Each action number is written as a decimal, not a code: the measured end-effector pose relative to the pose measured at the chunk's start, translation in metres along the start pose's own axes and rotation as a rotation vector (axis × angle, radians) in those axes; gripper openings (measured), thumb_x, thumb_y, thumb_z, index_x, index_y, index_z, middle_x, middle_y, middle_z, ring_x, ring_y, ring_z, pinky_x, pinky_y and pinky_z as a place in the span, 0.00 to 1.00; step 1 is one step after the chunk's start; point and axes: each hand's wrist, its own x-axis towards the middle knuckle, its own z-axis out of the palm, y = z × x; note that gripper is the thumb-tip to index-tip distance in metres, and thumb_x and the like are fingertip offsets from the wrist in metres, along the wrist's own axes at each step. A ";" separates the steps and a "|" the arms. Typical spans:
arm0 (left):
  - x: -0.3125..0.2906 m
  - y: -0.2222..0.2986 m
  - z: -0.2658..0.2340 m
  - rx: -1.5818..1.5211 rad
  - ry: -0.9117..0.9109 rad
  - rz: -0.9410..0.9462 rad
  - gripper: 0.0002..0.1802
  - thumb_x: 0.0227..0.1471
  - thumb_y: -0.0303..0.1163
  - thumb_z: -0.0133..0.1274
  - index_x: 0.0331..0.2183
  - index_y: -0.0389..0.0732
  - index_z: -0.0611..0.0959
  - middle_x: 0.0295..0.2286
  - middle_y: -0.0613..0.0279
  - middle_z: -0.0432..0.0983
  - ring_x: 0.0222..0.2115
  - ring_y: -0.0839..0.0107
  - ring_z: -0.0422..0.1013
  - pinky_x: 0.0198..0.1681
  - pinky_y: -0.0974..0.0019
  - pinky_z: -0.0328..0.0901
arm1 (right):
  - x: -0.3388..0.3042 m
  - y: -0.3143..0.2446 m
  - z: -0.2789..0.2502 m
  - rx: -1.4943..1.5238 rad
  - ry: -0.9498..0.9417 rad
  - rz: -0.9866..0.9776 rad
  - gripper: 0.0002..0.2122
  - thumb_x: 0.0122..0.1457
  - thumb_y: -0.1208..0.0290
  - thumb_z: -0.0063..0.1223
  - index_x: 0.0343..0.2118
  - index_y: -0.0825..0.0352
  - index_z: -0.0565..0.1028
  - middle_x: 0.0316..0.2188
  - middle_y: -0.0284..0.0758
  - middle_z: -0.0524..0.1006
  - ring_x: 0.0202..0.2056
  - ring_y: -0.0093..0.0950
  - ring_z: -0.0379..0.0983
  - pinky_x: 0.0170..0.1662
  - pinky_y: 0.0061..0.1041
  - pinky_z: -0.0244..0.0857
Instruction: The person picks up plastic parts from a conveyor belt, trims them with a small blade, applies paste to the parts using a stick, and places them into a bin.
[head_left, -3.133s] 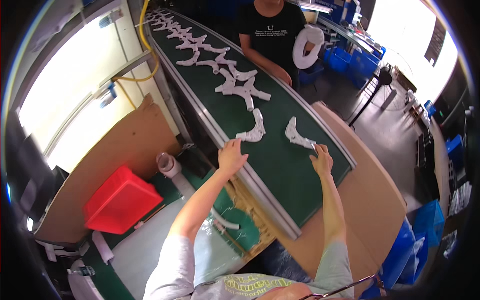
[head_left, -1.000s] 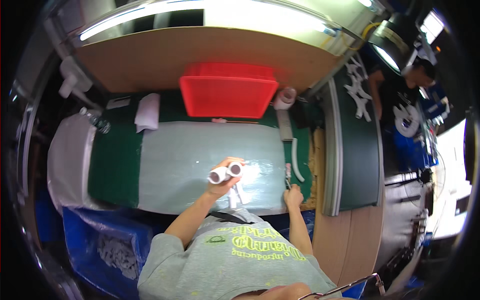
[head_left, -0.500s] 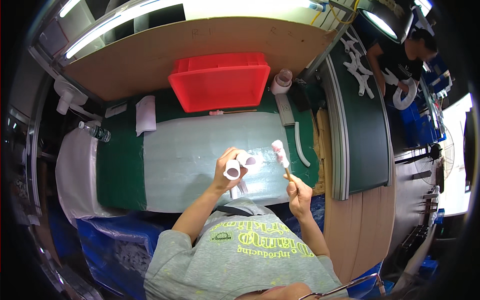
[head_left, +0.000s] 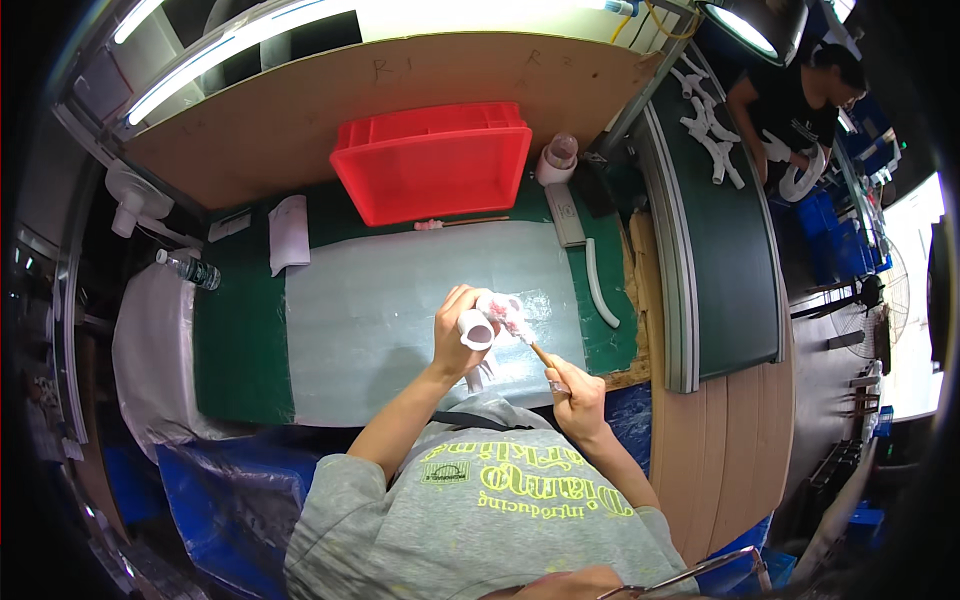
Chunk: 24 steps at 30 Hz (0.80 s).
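My left hand (head_left: pixel 452 338) is wrapped round a white branched plastic pipe (head_left: pixel 477 319) whose open ends face up, with another part of it hanging below the hand. In my right hand (head_left: pixel 578 396) is a wooden-handled swab (head_left: pixel 541 352), gripped near the lower end of its stick. The swab's wrapped white and pink head (head_left: pixel 509 316) is at the pipe's right-hand opening and overlaps it. Whether the tip is inside that opening or only against its rim I cannot tell. Both hands are above the pale plastic sheet (head_left: pixel 400 290) on the green bench.
A red bin (head_left: pixel 430 190) stands at the back, a second swab (head_left: pixel 460 223) lying before it. To the right are a jar (head_left: pixel 558 160), a long white box (head_left: pixel 564 215) and a curved white tube (head_left: pixel 600 285). A bottle (head_left: pixel 190 268) lies left. A co-worker (head_left: pixel 800 110) is beyond the conveyor (head_left: pixel 725 280).
My right hand has moved left and slightly down, bringing the swab head from apart to the pipe's opening. My left hand still grips the pipe, now slightly turned.
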 end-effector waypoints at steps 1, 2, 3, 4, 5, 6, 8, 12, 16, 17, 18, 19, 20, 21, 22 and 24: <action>-0.001 0.000 0.001 -0.004 -0.005 -0.015 0.16 0.27 0.18 0.58 0.27 0.38 0.75 0.22 0.60 0.70 0.24 0.65 0.66 0.28 0.68 0.62 | 0.001 0.002 0.001 -0.016 0.010 0.010 0.07 0.53 0.76 0.51 0.35 0.71 0.75 0.26 0.44 0.76 0.26 0.38 0.75 0.27 0.26 0.67; -0.002 0.001 0.001 -0.005 0.013 0.007 0.16 0.27 0.18 0.58 0.27 0.38 0.75 0.22 0.60 0.70 0.24 0.65 0.66 0.28 0.68 0.62 | 0.002 0.005 0.001 -0.022 0.041 0.007 0.07 0.53 0.76 0.51 0.35 0.71 0.75 0.26 0.44 0.76 0.26 0.38 0.75 0.27 0.26 0.67; -0.002 0.001 0.001 0.014 0.024 -0.024 0.16 0.28 0.18 0.58 0.27 0.37 0.75 0.22 0.60 0.70 0.24 0.65 0.67 0.28 0.68 0.62 | 0.005 0.008 -0.001 -0.063 0.041 0.077 0.07 0.53 0.76 0.51 0.35 0.71 0.75 0.26 0.44 0.76 0.26 0.38 0.75 0.28 0.26 0.67; -0.004 0.001 0.001 0.019 0.038 -0.047 0.15 0.28 0.18 0.58 0.27 0.37 0.75 0.23 0.60 0.70 0.24 0.64 0.67 0.29 0.67 0.62 | 0.008 0.011 -0.004 -0.105 0.041 0.152 0.08 0.53 0.76 0.50 0.35 0.71 0.75 0.27 0.44 0.76 0.26 0.38 0.75 0.28 0.26 0.67; -0.004 0.000 0.000 0.037 0.032 -0.057 0.15 0.28 0.18 0.58 0.27 0.37 0.75 0.23 0.60 0.70 0.24 0.64 0.67 0.29 0.67 0.62 | 0.009 0.011 -0.007 -0.122 0.049 0.236 0.08 0.54 0.76 0.49 0.36 0.72 0.74 0.27 0.45 0.77 0.27 0.38 0.75 0.29 0.26 0.67; -0.002 -0.002 0.001 0.113 0.059 -0.050 0.15 0.28 0.19 0.58 0.27 0.37 0.75 0.23 0.59 0.70 0.25 0.63 0.68 0.28 0.66 0.62 | 0.009 0.010 -0.009 -0.121 0.042 0.178 0.08 0.54 0.76 0.49 0.36 0.72 0.74 0.27 0.45 0.77 0.27 0.38 0.75 0.29 0.26 0.67; -0.002 -0.004 0.002 0.196 0.085 -0.057 0.15 0.28 0.19 0.58 0.27 0.37 0.75 0.23 0.59 0.70 0.25 0.62 0.68 0.28 0.66 0.63 | 0.005 0.004 -0.011 -0.004 0.133 0.102 0.08 0.54 0.76 0.49 0.36 0.72 0.74 0.27 0.44 0.77 0.26 0.38 0.75 0.28 0.26 0.67; 0.002 -0.004 0.003 0.208 0.060 -0.056 0.15 0.28 0.21 0.57 0.27 0.37 0.75 0.22 0.57 0.69 0.25 0.58 0.67 0.28 0.62 0.62 | 0.006 -0.011 0.000 -0.013 -0.089 -0.102 0.09 0.53 0.77 0.50 0.37 0.73 0.74 0.21 0.41 0.74 0.19 0.29 0.72 0.22 0.24 0.62; 0.003 -0.003 0.003 0.226 0.109 0.014 0.14 0.29 0.24 0.59 0.26 0.38 0.75 0.22 0.59 0.69 0.25 0.58 0.66 0.28 0.61 0.62 | 0.015 -0.006 -0.007 -0.107 0.068 0.020 0.09 0.53 0.78 0.50 0.37 0.73 0.74 0.24 0.42 0.76 0.20 0.30 0.73 0.24 0.22 0.64; 0.003 -0.003 0.003 0.263 0.112 -0.010 0.14 0.29 0.23 0.59 0.26 0.38 0.75 0.22 0.59 0.69 0.25 0.58 0.66 0.28 0.61 0.62 | 0.014 -0.006 -0.009 -0.060 0.121 0.015 0.09 0.53 0.78 0.50 0.37 0.72 0.74 0.25 0.42 0.76 0.20 0.30 0.73 0.25 0.22 0.64; 0.005 -0.004 0.004 0.296 0.118 -0.053 0.14 0.30 0.23 0.59 0.26 0.38 0.75 0.22 0.58 0.69 0.25 0.58 0.66 0.28 0.62 0.62 | 0.014 -0.007 -0.009 -0.071 0.069 0.001 0.09 0.53 0.78 0.50 0.37 0.72 0.74 0.25 0.42 0.76 0.20 0.30 0.73 0.25 0.22 0.64; 0.005 -0.005 0.004 0.343 0.107 -0.038 0.13 0.30 0.23 0.58 0.26 0.38 0.75 0.22 0.58 0.69 0.25 0.58 0.66 0.28 0.62 0.61 | 0.013 -0.007 -0.010 -0.042 0.052 -0.032 0.09 0.53 0.78 0.50 0.37 0.72 0.74 0.25 0.42 0.76 0.20 0.31 0.73 0.24 0.22 0.64; 0.004 -0.005 0.005 0.334 0.101 -0.029 0.13 0.30 0.23 0.58 0.26 0.38 0.75 0.22 0.58 0.69 0.25 0.58 0.66 0.28 0.62 0.61 | 0.012 -0.009 -0.009 0.028 0.086 -0.111 0.09 0.53 0.78 0.50 0.37 0.72 0.74 0.24 0.42 0.76 0.20 0.31 0.72 0.24 0.22 0.63; 0.005 -0.006 0.006 0.311 0.099 -0.024 0.13 0.30 0.22 0.57 0.26 0.37 0.75 0.22 0.57 0.69 0.25 0.58 0.66 0.28 0.62 0.62 | 0.011 -0.011 -0.009 -0.009 -0.066 -0.075 0.08 0.53 0.78 0.50 0.37 0.72 0.74 0.23 0.42 0.75 0.20 0.31 0.72 0.23 0.23 0.63; 0.005 -0.006 0.007 0.288 0.096 -0.017 0.13 0.30 0.21 0.56 0.26 0.37 0.75 0.22 0.56 0.69 0.25 0.57 0.67 0.29 0.62 0.62 | 0.013 -0.012 -0.003 0.002 -0.062 -0.064 0.08 0.53 0.78 0.50 0.37 0.71 0.74 0.21 0.42 0.74 0.20 0.32 0.72 0.23 0.23 0.62; 0.007 -0.007 0.007 0.316 0.118 0.045 0.13 0.30 0.23 0.57 0.25 0.38 0.75 0.22 0.58 0.69 0.24 0.58 0.65 0.27 0.62 0.61 | 0.015 -0.011 -0.004 -0.042 -0.020 -0.053 0.08 0.53 0.77 0.50 0.36 0.72 0.75 0.21 0.42 0.74 0.20 0.32 0.72 0.22 0.24 0.62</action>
